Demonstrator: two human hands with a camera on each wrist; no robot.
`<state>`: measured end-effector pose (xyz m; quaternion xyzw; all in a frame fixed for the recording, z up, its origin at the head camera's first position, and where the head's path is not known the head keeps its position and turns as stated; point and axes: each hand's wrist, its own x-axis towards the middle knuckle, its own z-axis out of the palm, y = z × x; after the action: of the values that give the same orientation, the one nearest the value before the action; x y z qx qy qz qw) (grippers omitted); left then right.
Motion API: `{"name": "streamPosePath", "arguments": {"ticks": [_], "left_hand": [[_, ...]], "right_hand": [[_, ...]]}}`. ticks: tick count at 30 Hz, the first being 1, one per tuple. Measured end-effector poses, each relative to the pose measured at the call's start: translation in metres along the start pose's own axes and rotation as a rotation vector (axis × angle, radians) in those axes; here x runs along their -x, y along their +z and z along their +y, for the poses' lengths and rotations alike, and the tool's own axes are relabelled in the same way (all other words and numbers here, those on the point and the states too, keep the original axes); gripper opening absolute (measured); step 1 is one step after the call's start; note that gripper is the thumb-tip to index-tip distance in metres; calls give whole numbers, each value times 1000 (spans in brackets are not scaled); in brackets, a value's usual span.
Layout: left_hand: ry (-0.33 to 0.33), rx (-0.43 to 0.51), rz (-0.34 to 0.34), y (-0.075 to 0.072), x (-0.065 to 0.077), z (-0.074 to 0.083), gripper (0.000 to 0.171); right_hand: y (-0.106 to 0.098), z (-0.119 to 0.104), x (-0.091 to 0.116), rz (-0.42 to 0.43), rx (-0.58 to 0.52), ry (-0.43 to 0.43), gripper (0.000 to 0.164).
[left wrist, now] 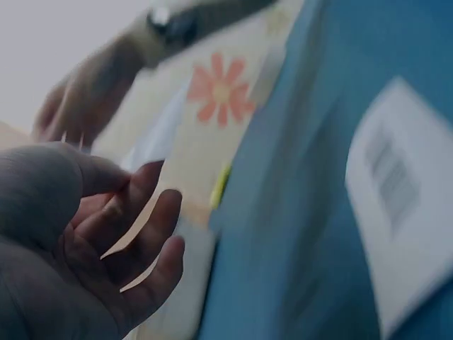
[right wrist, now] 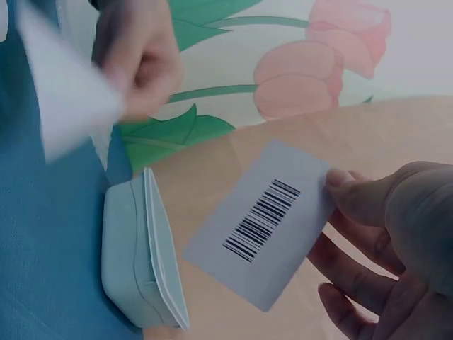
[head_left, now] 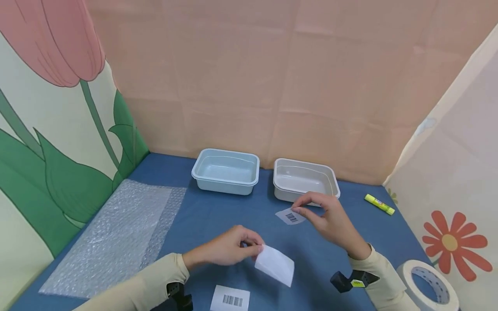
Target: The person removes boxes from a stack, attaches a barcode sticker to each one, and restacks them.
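My left hand [head_left: 233,247] pinches a white paper slip [head_left: 275,265] by its upper corner, above the table's front middle; the side facing up looks blank. My right hand [head_left: 330,221] pinches a barcode label [head_left: 291,216] between thumb and fingertips, in front of the grey container. In the right wrist view the barcode label [right wrist: 260,225] shows its black bars plainly. Another barcode label [head_left: 230,299] lies flat on the table at the near edge, below the left hand. The left wrist view is blurred; a barcode label [left wrist: 400,191] appears at its right.
A light blue container [head_left: 225,189] and a grey container [head_left: 285,194] stand along the back. Bubble wrap [head_left: 113,242] covers the table's left part. A yellow-green glue stick [head_left: 379,204] lies at the right, with a roll of white tape [head_left: 406,276] nearer the front.
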<state>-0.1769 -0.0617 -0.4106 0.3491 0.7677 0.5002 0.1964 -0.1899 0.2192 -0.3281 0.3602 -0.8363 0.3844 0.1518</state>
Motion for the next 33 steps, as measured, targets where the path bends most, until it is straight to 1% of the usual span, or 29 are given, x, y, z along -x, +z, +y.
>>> {"name": "streamPosePath", "arguments": {"ticks": [2,4,5,7,9,10,11,12,13,14,16,17,18,19,20,21,23,26,28,31,33], "left_hand": [[33,48,-72,15,-2,8,19],[65,89,-140,32,-6,13,21],[68,116,-173,41,-9,13,22],[50,170,-244,57,-16,10,25],[35,129,-304,70,-23,-1,29],[22,95,-312,75,-27,-8,31],[-5,67,-306,76,-28,-10,32],[-27,25,-268,74,-29,-10,35],[-47,-21,-206,71,-29,-9,38],[-63,-67,-122,66,-29,-7,43],[-94,-64,87,54,-26,5,53],[-87,-50,189,47,-25,13,59],[-63,-54,280,42,-25,15,62],[-32,-53,355,36,-25,16,62],[1,-51,412,30,-25,18,60],[31,-52,450,25,-24,19,58],[74,-54,489,18,-25,19,47],[73,-81,515,11,-24,18,24],[61,-96,536,6,-23,16,15],[45,-103,572,-5,-19,13,8],[34,-84,606,-14,-15,10,8]], "right_hand": [[-1,0,0,11,9,6,24],[-2,1,0,22,16,14,24],[-2,1,1,30,16,16,25],[-1,3,3,42,15,11,28],[2,6,5,48,12,1,30],[5,8,5,46,8,-4,30],[8,10,5,41,9,-10,29],[11,12,4,33,14,-16,28],[15,14,3,26,23,-20,28],[17,15,2,19,33,-21,27],[20,18,3,-1,52,-14,28],[21,19,4,-14,58,-17,28],[22,20,5,-30,60,-21,29],[23,20,4,-48,59,-33,29],[25,21,3,-66,56,-47,29],[27,21,3,-83,47,-61,29],[33,21,2,-112,15,-86,29],[43,20,2,-125,-24,-102,28],[49,20,1,-122,-38,-97,29],[57,23,0,-90,-25,-36,35],[61,27,-1,-55,-29,55,34]]}}
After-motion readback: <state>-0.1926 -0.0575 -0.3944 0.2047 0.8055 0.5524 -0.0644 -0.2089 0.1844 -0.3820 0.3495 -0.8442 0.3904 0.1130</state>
